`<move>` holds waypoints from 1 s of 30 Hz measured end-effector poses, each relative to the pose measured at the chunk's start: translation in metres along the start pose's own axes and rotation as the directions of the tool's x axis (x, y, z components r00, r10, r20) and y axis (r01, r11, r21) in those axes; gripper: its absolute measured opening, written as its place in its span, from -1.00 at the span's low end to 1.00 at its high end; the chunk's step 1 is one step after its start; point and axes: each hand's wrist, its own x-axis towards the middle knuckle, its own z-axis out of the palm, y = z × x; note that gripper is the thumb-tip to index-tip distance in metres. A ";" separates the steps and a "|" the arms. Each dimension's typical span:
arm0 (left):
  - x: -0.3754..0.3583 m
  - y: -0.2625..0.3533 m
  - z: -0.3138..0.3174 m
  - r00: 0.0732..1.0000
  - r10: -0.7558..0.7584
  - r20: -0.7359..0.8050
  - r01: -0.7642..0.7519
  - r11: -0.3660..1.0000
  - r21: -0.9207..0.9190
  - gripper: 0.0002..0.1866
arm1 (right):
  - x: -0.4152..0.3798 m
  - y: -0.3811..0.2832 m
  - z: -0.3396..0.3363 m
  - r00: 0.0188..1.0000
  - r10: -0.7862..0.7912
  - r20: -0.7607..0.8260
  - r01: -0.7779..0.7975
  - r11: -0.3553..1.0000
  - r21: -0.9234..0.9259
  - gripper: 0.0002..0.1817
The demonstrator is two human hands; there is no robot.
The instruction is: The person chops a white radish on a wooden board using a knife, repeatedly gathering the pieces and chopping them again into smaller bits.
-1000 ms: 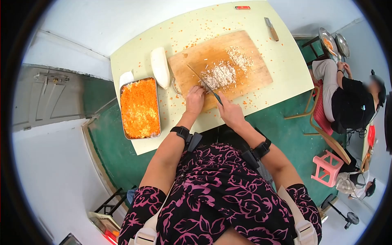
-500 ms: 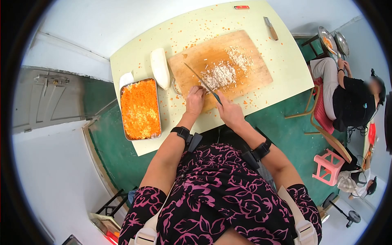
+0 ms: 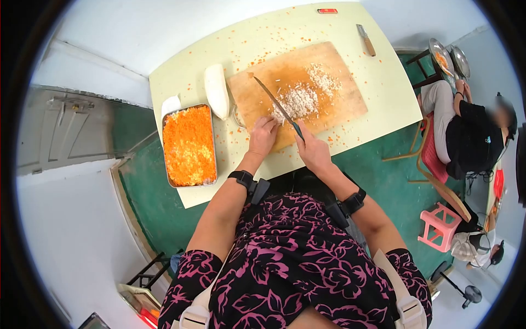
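Observation:
My right hand (image 3: 314, 152) is wrapped round the dark handle of a kitchen knife (image 3: 269, 97). The blade points up and to the left over the wooden cutting board (image 3: 342, 71). My left hand (image 3: 263, 136) is at the board's near left edge, its fingers curled close to the blade. Something whitish shows at its fingertips, too small to make out. Finely chopped white bits (image 3: 300, 101) lie heaped right of the blade, with a looser patch farther back. A large peeled white radish (image 3: 216, 93) lies on the table left of the board.
A metal tray (image 3: 215, 159) of chopped orange and yellow bits stands at the table's left, with a white chunk (image 3: 170, 104) behind it. A wooden-handled peeler-like tool (image 3: 366, 41) and a red item (image 3: 327, 11) lie at the back. A person (image 3: 471, 131) sits at right near a pink stool (image 3: 439, 226).
The knife has shifted slightly to the right, and my right hand with it. My left hand stays by the blade, its fingers a little farther right. The view has moved slightly.

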 end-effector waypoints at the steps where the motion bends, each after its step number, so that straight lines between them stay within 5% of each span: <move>1: 0.000 0.001 0.000 1.000 -0.011 0.016 0.012 1.000 -0.008 -0.87 | 0.001 0.003 0.004 1.000 -0.010 -0.007 0.010 1.000 -0.005 -0.48; 14: 0.004 0.008 0.004 0.999 -0.030 0.010 0.029 0.997 0.071 -0.82 | 0.006 0.009 0.004 0.998 0.028 -0.051 -0.028 1.000 0.006 -0.51; 20: 0.005 0.016 0.002 0.996 -0.077 0.040 0.073 0.993 0.094 -0.84 | 0.005 0.007 0.001 0.983 -0.061 -0.174 0.073 0.995 0.061 -0.51; 30: 0.000 0.008 0.006 0.998 -0.062 0.031 0.058 0.990 0.127 -0.88 | 0.008 0.004 0.000 0.999 0.001 -0.039 -0.001 1.000 0.002 -0.51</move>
